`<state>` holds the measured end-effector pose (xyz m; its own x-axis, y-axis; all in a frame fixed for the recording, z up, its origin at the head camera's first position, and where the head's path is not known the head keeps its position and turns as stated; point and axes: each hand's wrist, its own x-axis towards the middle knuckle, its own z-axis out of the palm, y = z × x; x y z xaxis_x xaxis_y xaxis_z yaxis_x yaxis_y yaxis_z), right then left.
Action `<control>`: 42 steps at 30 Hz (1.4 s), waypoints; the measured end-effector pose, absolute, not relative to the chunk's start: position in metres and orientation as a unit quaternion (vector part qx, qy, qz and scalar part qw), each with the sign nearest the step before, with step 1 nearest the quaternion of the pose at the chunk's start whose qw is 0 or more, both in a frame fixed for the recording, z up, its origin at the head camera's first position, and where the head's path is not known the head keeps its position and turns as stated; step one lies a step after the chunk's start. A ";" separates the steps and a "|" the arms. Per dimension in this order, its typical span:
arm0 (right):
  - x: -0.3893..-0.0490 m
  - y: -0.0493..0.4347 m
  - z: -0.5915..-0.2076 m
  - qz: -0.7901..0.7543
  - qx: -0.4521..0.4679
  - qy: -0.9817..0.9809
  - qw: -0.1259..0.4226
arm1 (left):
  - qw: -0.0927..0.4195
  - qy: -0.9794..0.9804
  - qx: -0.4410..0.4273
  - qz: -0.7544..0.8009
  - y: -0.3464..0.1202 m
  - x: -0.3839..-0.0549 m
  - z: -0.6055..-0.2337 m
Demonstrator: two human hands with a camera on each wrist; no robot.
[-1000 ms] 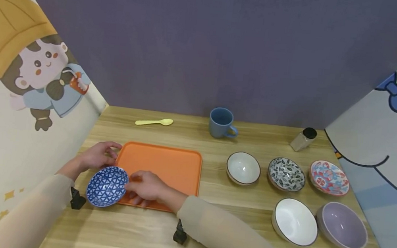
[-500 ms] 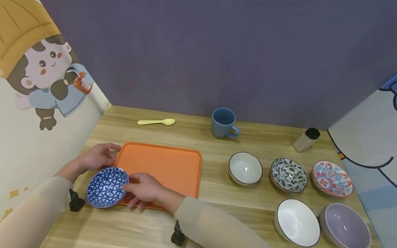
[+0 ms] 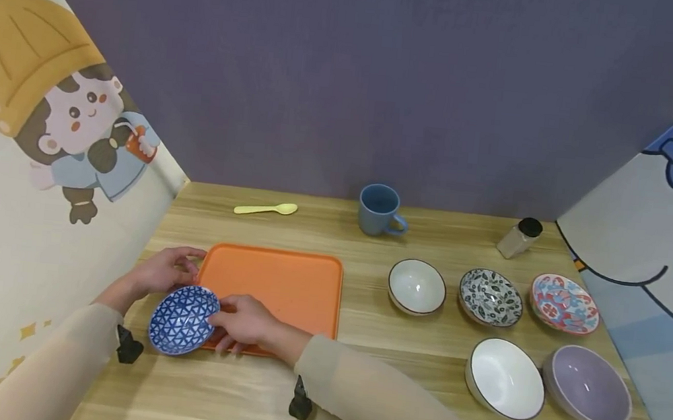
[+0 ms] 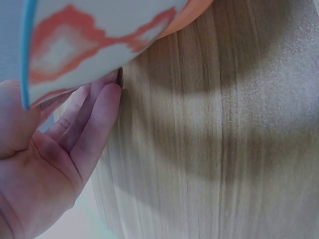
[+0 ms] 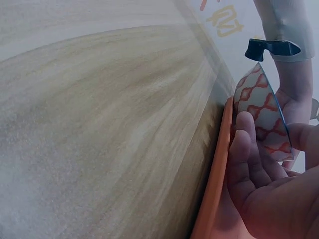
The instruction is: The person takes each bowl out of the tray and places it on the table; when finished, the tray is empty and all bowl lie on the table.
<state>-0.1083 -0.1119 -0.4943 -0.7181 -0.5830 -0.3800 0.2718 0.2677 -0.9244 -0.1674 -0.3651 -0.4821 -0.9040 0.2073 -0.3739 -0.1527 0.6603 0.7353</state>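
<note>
In the head view, my right hand (image 3: 245, 323) pinches the near right side of a bowl with a blue-and-white triangle pattern (image 3: 179, 323). Its thumb lies over the rim, while the fingers pass under the outer wall, which shows red and white in the right wrist view. The bowl is tilted and overlaps the lower left corner of an orange tray (image 3: 275, 282). Just behind the bowl, my left hand (image 3: 165, 270) has loosely bent fingers (image 4: 97, 124) reaching toward the tray's left edge. The bowl hides part of that hand in the left wrist view.
At the back stand a yellow spoon (image 3: 265, 208), a blue mug (image 3: 374, 214) and a jar with a black lid (image 3: 519, 238). To the right are a small white bowl (image 3: 417, 287), several patterned and plain ones, and a purple bowl (image 3: 587, 386). Walls enclose the table.
My right thumb lies slightly further over the bowl's rim than a second ago. The bowl and my left hand stay nearly in place, while the head view shifts a little.
</note>
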 end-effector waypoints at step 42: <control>-0.081 0.114 -0.452 -0.663 -0.029 0.702 0.260 | 0.244 0.842 -0.001 0.481 -0.370 -0.168 -0.493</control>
